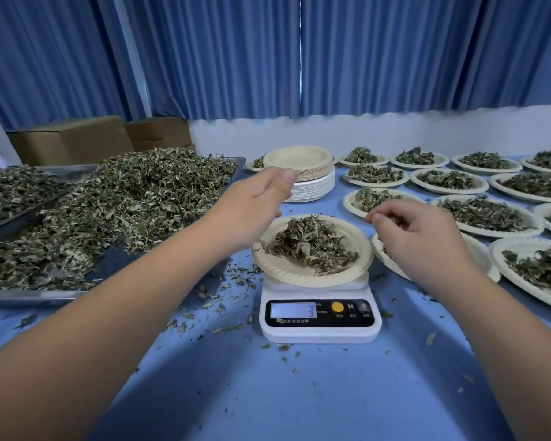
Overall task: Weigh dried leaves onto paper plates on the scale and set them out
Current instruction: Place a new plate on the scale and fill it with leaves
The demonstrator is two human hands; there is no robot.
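- A big heap of dried leaves (147,198) is lying in a metal tray (29,302) on the left side of the blue table (299,393).
- Two brown boxes (70,141) are standing behind the tray.
- Small leaf bits (223,300) are lying on the table between the tray and the scale.
- The left hand (252,202) is hanging in the air over the left edge of the scale's plate. Its fingers are loose and it is holding nothing.
- A stack of empty plates (299,163) is sitting just behind that hand.
- One paper plate (287,268) is sitting on the white scale (320,329) in the middle, with a small pile of leaves (312,243) on it.
- The scale's screen (293,310) is glowing.
- The right hand (420,237) is floating just right of that plate. Its fingers are curling in, and I cannot tell if they are pinching any leaf.
- Many filled plates (497,233) are sitting in rows on the right.
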